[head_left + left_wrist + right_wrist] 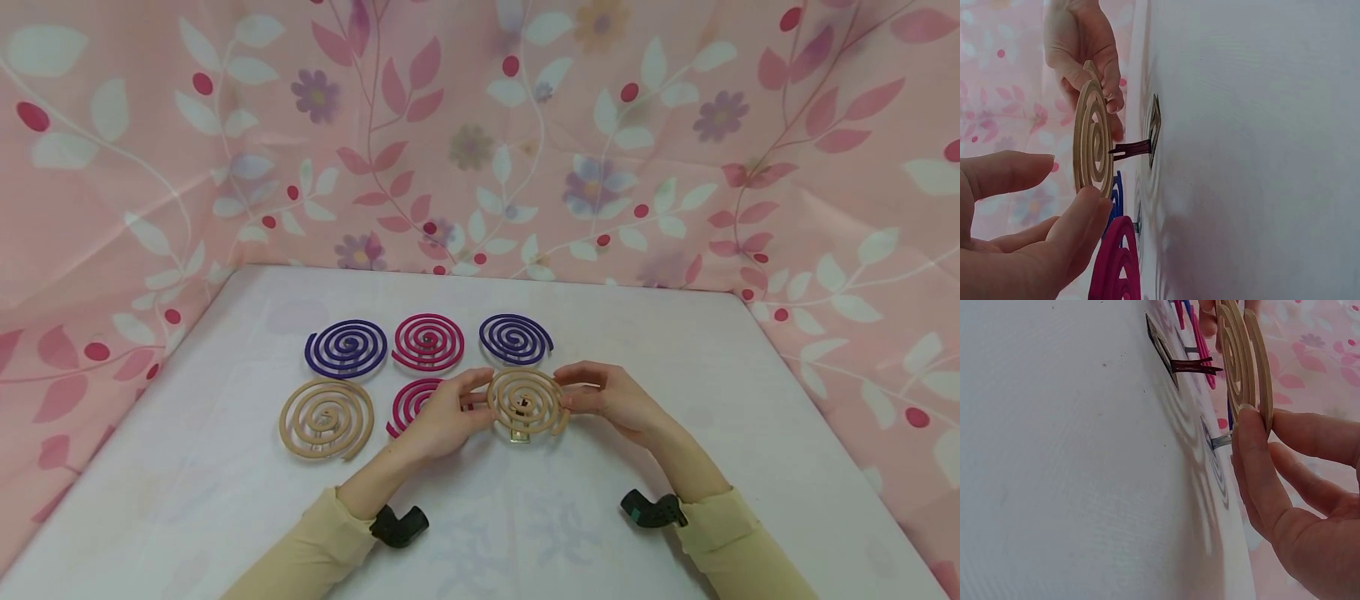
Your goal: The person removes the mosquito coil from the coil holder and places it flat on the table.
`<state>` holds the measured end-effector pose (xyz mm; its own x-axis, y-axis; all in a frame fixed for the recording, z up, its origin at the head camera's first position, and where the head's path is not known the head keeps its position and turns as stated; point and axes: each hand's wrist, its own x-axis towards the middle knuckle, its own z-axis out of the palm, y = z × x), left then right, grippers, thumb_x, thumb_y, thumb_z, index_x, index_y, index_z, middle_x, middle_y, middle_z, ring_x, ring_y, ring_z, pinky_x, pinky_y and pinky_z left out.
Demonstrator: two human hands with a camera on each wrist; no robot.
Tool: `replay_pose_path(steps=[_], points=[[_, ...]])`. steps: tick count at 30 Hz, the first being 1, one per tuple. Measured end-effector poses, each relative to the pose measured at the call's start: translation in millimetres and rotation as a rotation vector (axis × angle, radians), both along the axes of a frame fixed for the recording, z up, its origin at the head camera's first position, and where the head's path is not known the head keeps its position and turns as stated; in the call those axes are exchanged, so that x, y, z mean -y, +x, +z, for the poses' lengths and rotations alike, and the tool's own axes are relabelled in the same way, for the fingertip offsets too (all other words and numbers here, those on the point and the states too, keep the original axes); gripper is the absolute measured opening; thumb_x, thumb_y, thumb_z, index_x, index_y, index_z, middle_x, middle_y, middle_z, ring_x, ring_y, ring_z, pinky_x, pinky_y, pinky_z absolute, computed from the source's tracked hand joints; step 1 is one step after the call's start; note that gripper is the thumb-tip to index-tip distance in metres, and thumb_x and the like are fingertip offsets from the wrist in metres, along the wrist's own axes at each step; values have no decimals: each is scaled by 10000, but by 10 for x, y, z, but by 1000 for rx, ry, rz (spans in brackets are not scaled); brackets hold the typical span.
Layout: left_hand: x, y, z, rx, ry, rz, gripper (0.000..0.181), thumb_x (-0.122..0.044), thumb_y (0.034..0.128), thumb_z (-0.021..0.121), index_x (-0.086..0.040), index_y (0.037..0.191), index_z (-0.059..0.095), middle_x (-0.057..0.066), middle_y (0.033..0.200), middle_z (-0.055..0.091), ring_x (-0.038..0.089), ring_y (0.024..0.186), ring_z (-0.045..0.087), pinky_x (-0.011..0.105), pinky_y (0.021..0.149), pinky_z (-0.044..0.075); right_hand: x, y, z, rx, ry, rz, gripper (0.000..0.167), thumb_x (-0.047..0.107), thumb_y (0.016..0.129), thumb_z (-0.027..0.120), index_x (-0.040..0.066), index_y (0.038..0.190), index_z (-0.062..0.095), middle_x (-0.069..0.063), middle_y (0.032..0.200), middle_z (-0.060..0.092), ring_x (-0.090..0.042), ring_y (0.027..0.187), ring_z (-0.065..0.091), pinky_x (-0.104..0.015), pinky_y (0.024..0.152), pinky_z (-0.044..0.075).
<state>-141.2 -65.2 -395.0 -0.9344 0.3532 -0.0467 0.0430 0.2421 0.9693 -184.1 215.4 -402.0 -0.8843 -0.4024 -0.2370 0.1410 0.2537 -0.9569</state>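
The tan coil, lower centre of the head view, hangs over a clip. The right hand pinches its rim; the left hand meets it (pinching, I cannot tell). Probably light, stiff, snappable: hold the outer ring.

The head view is brightly, evenly lit; both wrist views are dimmer and greyer, with soft ring-shaped shadows on the table beneath the coils, and the curtain looks slightly blurred
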Motion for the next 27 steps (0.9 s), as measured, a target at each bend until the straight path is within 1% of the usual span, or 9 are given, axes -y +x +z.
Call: replay_pose_path(steps=[8, 13, 17, 20, 23, 27], points=[[4, -7, 11, 34, 82, 28, 552, -20, 931, 635, 60, 1442, 443, 229, 1456, 508, 382, 1271, 570, 432, 986, 538, -40, -10, 59, -15, 18, -23, 490, 91, 903, 719, -39, 1342, 546, -217, 1336, 592, -150, 1022, 675, -291, 898, 561], [5, -15, -1, 32, 122, 43, 532, -18, 935, 635, 71, 1428, 454, 248, 1436, 523, 395, 1271, 569, 441, 991, 531, -50, -15, 80, -8, 23, -37, 486, 107, 899, 730, -29, 1334, 561, -191, 1319, 608, -152, 1044, 660, -287, 914, 552], [-2, -19, -15, 26, 140, 60, 528, -26, 933, 644, 64, 1422, 467, 245, 1426, 536, 391, 1264, 577, 443, 1000, 527, -52, -19, 78, -14, 17, -45, 468, 124, 893, 741, -19, 1309, 583, -142, 1261, 643, -163, 1059, 646, -291, 916, 550], [-12, -23, -20, 23, 153, 69, 523, -35, 936, 649, 60, 1419, 474, 248, 1408, 553, 388, 1252, 587, 440, 1012, 520, -59, -22, 73, -18, -18, -53, 450, 113, 895, 739, -33, 1293, 589, -92, 1195, 671, -156, 1038, 658, -287, 909, 558], [-23, -25, -18, 42, 172, 80, 515, -37, 933, 658, 37, 1415, 494, 233, 1383, 581, 372, 1238, 603, 432, 1025, 508, -66, -24, 68, -13, -81, -62, 450, 71, 896, 726, -80, 1292, 573, -54, 1139, 693, -134, 1009, 676, -277, 901, 565], [-35, -26, -23, 65, 192, 87, 514, -25, 930, 655, 28, 1416, 497, 227, 1375, 590, 357, 1236, 608, 416, 1027, 504, -72, -26, 57, -3, -148, -69, 461, 34, 903, 706, -136, 1300, 542, -30, 1111, 708, -112, 997, 684, -263, 900, 566]])
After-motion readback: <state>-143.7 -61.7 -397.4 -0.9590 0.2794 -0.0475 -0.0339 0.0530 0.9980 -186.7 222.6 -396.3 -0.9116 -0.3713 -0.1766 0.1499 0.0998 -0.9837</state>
